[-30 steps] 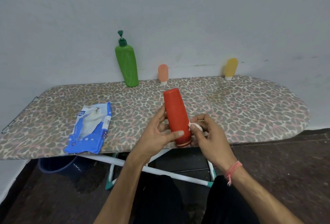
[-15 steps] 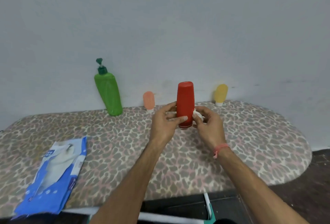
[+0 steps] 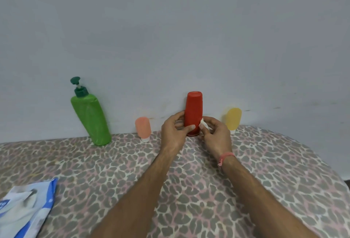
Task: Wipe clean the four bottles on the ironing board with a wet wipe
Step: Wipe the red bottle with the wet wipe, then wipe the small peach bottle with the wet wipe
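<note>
Against the grey wall: ironing board (image 3: 265,171) (leopard-print cover), then green pump bottle (image 3: 91,120), red bottle (image 3: 193,110) upright at the far edge, gripped low by left hand (image 3: 173,130); yellow bottle (image 3: 233,117), peach bottle (image 3: 143,127); smallest, wet wipe (image 3: 203,123) pinched in right hand (image 3: 216,133) against red bottle.
</note>
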